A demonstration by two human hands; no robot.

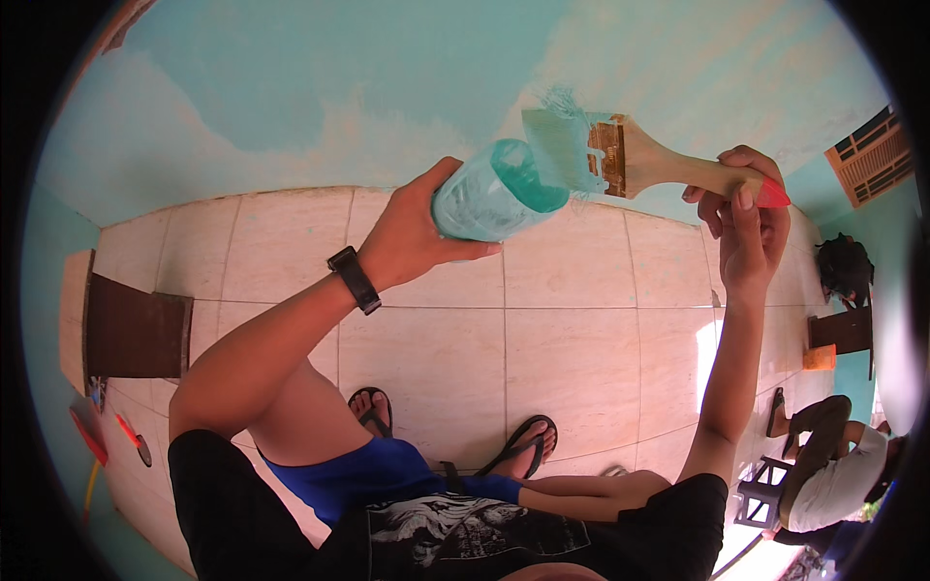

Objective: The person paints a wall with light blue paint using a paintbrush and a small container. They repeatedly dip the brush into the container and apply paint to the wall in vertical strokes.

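My left hand (418,225), with a black band on the wrist, grips a cut plastic container (479,200) tilted to the right, its inside coated with turquoise paint. In my right hand (748,210) is a wide flat paintbrush (661,160) with a wooden, red-tipped handle, held level. Its bristles are loaded with turquoise paint and lie at the container's open rim; whether they touch it I cannot tell. Some stray bristles stick out at the top. Behind them stands a wall (349,65) with darker turquoise patches over paler, streaky areas.
Below the wall runs a tiled floor (567,370) with small paint specks. Dark brown furniture (138,327) stands at the left, near a red-handled tool (131,432). At the right are a black bag (845,269), an orange container (819,357), a plastic stool (761,494) and a seated person (835,472).
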